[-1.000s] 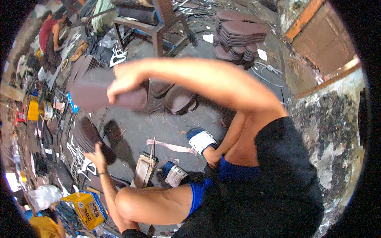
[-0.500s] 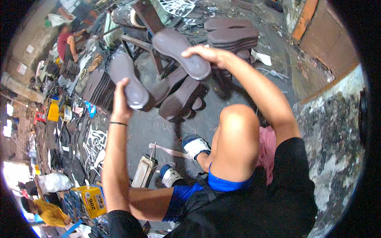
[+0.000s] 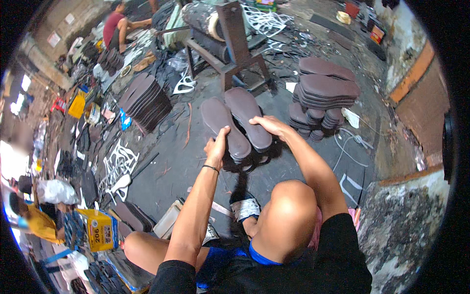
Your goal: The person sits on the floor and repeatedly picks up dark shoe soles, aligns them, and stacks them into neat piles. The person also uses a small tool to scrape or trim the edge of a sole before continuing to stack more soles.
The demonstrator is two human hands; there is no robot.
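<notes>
My left hand [image 3: 217, 146] grips the heel end of a dark brown shoe sole [image 3: 220, 125] held up in front of me. My right hand [image 3: 270, 126] holds a second brown sole [image 3: 247, 115] right beside it, so the two lie side by side with their toes pointing away from me. More soles lie under them, mostly hidden. My raised right knee [image 3: 288, 206] is just below the hands.
A tall stack of brown soles [image 3: 323, 95] stands to the right, another stack [image 3: 144, 100] to the left. A metal stand [image 3: 235, 46] is ahead. White cut-out scrap [image 3: 117, 164] and a yellow box [image 3: 100, 230] lie at left. A person [image 3: 120, 27] sits far back.
Both hands have drawn together and lowered, bringing the two soles from spread apart to side by side in front of me. The view has tilted down and right.
</notes>
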